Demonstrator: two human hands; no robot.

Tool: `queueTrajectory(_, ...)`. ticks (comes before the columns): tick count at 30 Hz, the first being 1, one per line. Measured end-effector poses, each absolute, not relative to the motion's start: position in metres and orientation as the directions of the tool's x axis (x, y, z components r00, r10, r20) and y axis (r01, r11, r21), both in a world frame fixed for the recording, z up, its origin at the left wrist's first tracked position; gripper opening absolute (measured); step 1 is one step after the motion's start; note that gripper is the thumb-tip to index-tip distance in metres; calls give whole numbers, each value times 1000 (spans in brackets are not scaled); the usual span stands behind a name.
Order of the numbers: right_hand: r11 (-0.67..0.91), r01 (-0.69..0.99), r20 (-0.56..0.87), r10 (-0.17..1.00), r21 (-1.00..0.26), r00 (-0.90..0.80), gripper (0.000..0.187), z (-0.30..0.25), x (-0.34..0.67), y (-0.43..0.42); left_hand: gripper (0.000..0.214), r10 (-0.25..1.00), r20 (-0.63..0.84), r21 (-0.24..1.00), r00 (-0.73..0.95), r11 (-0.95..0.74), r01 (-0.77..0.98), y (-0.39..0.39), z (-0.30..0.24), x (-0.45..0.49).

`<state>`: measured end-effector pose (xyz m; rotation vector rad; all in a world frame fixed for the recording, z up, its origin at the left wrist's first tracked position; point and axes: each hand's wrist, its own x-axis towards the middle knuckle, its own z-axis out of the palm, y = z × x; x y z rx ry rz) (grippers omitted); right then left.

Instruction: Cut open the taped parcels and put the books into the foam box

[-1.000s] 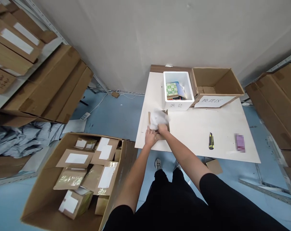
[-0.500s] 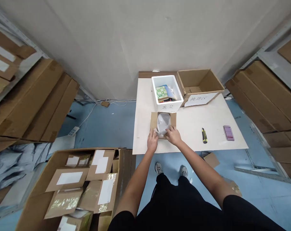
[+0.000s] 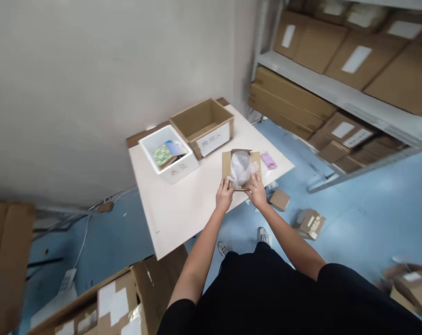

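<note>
A small open cardboard box (image 3: 227, 164) with spread flaps is between my two hands, over the right front part of the table (image 3: 155, 200). Inside it lies a rounded thing in whitish translucent plastic wrapping (image 3: 241, 168); what the wrapping covers I cannot make out. My left hand (image 3: 224, 195) grips the near left corner of the box, its fingers at the edge of the wrapping. At the near right corner, my right hand (image 3: 256, 191) is closed on the box wall and flap. A purple pixelated item (image 3: 268, 160) lies just beyond the box on the right.
A white foam box (image 3: 178, 170) with booklets and a larger open cardboard box (image 3: 200, 135) stand at the table's back. A big carton (image 3: 162, 274) of parcels is at lower left. Loose cartons (image 3: 309, 223) lie on the floor at right, near a loaded shelf (image 3: 323, 83).
My view has turned to the right. Both hands have carried the small box rightward across the table, away from the foam box. The yellow and black utility knife no longer shows.
</note>
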<state>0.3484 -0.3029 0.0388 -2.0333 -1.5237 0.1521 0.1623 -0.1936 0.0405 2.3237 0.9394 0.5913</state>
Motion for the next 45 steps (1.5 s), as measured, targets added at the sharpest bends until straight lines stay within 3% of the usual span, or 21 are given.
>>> queueTrajectory(11, -644, 634, 135, 649, -429, 749, 21, 35, 585, -536, 23, 255, 110, 615, 961, -776, 136, -348, 31, 487)
queueTrajectory(15, -763, 531, 45, 556, -368, 830, 36, 29, 622, -597, 46, 101, 108, 591, 989, -807, 18, -397, 28, 540)
queueTrajectory(17, -799, 478, 22, 505, -364, 863, 43, 26, 633, -614, 62, 69, 94, 585, 993, -811, 1, -407, 27, 549)
queueTrajectory(20, -799, 434, 63, 451, -417, 890, 42, 23, 645, -616, 65, 107, 66, 589, 992, -807, 48, -399, 26, 546)
queueTrajectory(22, -752, 467, 102, 479, -465, 872, 40, 22, 650, -602, 61, 169, 50, 596, 984, -796, 106, -381, 25, 537)
queueTrajectory(28, -532, 645, 137, 704, -548, 697, 48, 29, 636, -503, 53, 450, 67, 581, 891, -744, 332, -312, 32, 468)
queueTrajectory(36, -49, 819, 225, 951, -572, 214, 56, 65, 496, -340, 52, 801, 178, 537, 572, -566, 625, -264, 70, 274)
queueTrajectory(41, 315, 783, 270, 943, -537, -194, 60, 85, 320, -276, 53, 942, 228, 534, 244, -331, 778, -285, 86, 97)
queueTrajectory(45, 578, 610, 329, 814, -542, -479, 61, 83, 154, -263, 56, 978, 199, 490, -64, -43, 871, -338, 90, -56)
